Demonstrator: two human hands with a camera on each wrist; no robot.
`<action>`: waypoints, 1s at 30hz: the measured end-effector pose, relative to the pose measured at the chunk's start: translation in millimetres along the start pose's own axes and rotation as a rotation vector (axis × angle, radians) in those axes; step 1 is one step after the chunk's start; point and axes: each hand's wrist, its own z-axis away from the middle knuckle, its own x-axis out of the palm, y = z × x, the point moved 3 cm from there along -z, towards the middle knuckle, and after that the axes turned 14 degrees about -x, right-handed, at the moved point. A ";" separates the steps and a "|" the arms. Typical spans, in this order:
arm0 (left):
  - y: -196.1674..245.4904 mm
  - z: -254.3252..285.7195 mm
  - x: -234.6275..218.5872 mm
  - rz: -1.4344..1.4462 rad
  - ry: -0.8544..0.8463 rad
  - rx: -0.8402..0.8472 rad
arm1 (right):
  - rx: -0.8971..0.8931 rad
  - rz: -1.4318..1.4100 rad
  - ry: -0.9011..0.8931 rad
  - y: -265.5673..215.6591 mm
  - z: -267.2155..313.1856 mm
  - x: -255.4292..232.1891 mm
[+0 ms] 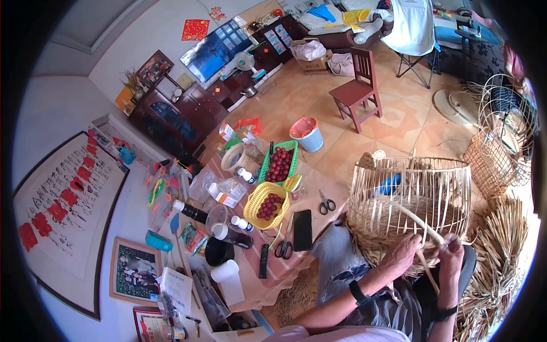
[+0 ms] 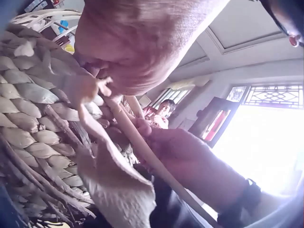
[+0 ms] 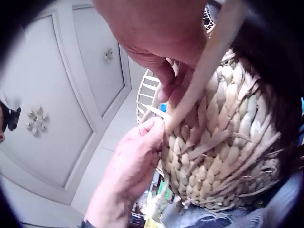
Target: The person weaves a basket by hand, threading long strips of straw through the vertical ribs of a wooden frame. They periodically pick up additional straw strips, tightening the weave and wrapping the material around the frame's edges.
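Observation:
A half-woven straw basket (image 1: 410,219) with open upright stakes rests against the person's lap, its braided wall (image 3: 223,137) filling much of the right wrist view. At its near edge the left hand (image 1: 400,256) pinches a pale straw strip (image 3: 202,76) between thumb and fingers. Close beside it, the right hand (image 1: 451,253) also grips straw, its fingers curled in at the weave. A strip end rises from the right hand across the stakes in the head view. In the left wrist view, a wide loose straw end (image 2: 114,180) hangs before the braided wall.
Loose straw (image 1: 490,256) is heaped at the right. On the left, a cloth-covered table carries scissors (image 1: 283,246), a phone (image 1: 303,230), a yellow basket (image 1: 253,214) and a green basket (image 1: 293,165) of dark red fruit. A wooden chair (image 1: 354,94) stands farther off.

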 end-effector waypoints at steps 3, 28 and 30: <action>-3.8 -5.4 -5.3 0.100 0.000 -0.009 | 0.099 -0.068 -0.009 -10.6 -25.7 14.0; 4.5 -0.8 -8.5 0.099 0.056 0.025 | 0.155 0.535 -0.308 -37.3 5.6 40.8; 4.7 1.2 -6.3 0.092 0.064 0.010 | 0.199 0.136 -0.162 -51.7 18.1 24.7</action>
